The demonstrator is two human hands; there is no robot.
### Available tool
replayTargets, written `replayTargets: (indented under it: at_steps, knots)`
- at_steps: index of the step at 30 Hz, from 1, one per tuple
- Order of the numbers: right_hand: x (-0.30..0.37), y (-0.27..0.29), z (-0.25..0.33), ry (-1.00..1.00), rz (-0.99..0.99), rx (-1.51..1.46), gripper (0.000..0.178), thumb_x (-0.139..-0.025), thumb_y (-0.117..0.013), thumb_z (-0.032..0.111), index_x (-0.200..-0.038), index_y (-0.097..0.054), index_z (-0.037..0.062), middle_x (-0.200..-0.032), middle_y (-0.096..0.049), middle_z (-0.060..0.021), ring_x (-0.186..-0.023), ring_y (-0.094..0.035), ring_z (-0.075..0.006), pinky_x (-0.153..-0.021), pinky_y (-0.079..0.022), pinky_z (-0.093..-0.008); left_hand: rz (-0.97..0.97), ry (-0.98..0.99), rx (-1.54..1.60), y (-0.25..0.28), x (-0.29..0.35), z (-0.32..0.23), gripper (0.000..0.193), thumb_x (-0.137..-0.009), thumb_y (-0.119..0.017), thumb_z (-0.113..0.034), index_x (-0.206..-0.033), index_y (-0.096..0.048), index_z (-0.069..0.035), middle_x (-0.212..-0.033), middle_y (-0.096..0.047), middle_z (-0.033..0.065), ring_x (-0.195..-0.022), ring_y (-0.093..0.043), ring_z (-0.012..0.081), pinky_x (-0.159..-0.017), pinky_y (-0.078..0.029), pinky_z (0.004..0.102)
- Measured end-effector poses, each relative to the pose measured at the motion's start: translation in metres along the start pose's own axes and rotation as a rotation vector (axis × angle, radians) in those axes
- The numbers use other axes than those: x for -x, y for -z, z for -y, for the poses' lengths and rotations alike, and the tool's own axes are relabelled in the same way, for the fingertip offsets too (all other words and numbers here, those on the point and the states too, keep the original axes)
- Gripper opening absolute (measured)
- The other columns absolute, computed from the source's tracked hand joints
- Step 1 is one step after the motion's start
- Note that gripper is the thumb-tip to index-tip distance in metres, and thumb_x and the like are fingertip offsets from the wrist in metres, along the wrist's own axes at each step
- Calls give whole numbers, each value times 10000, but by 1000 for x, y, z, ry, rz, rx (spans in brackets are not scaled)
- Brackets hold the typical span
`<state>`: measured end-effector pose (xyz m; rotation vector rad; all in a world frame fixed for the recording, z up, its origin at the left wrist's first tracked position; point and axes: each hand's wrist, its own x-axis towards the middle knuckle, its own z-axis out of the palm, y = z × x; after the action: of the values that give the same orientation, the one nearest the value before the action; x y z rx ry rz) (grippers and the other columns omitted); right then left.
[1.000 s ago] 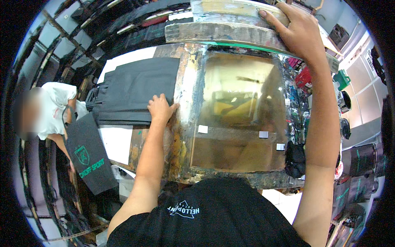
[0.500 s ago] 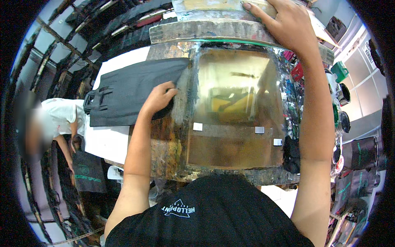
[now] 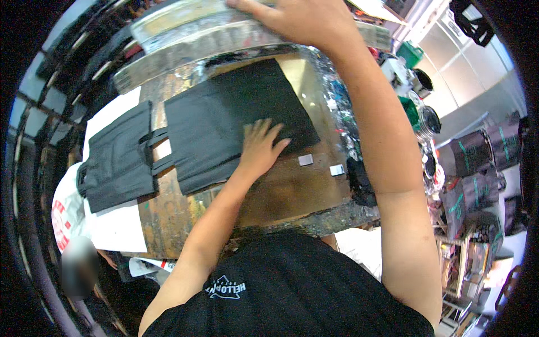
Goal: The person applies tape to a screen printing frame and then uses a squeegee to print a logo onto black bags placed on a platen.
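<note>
Nearest, beyond the person's black shirt (image 3: 269, 275), the stained surface (image 3: 163, 227) ends in a worn edge, and a broad strip of brown plate (image 3: 281, 196) lies bare before the bag begins. Two small pale tabs (image 3: 337, 170) sit on that strip, just beside the bag's near right corner. At the left end, a co-worker in a white shirt (image 3: 70, 216) is now lower in view than half a second ago, close to the surface's edge.

Farther in, the left hand (image 3: 260, 147) rests on the black bag (image 3: 224, 112), fingers fanned and flattened, gripping nothing that shows. Half a second ago those fingers were bunched at a bag's edge, over the pile left of the plate; now the bag covers much of the plate. It lies nearly flat, dull black, lightly creased toward its left end, turned askew to the plate, with two straps (image 3: 163, 164) reaching left to the stacked black bags (image 3: 120, 163) on white sheeting (image 3: 118, 233). A pale wedge of plate shows past its right edge.

Farthest, the right hand (image 3: 311, 22) is at the raised frame (image 3: 185, 56), as before, thumb along it; the other fingertips are cut off, so I cannot tell how tightly they close. The frame is blurred.
</note>
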<state>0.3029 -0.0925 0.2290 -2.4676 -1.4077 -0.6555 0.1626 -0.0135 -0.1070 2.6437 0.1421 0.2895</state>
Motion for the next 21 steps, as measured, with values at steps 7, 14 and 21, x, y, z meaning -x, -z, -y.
replayTargets:
  at_steps: [7,14,21]
  knots:
    - [-7,6,2,-33,6,1,650,-1058,-390,639,-1069,-663,49,-905,-666,-70,-865,-626,-204,-968,-494,-451,35,130,-421,-12,40,3,676,-1049,-422,-603,-1637,-348,-278,-1723,-207,169,-1527,-155,587,-1130,-62,833]
    - [-3,5,-6,68,-41,-71,639,-1061,-399,615,-1108,-662,34,-921,-666,-77,-854,-618,-193,-820,-517,-392,-14,6,-386,-34,-3,-9,649,-1050,-422,-587,-1618,-393,-273,-1718,-235,157,-1535,-161,564,-1144,-74,818]
    - [-10,-16,-10,100,-173,-92,639,-1066,-395,611,-1131,-642,25,-910,-646,-73,-825,-594,-181,-813,-524,-381,-43,24,-336,-39,13,-27,667,-1039,-432,-596,-1616,-401,-263,-1719,-235,161,-1541,-150,558,-1148,-57,815]
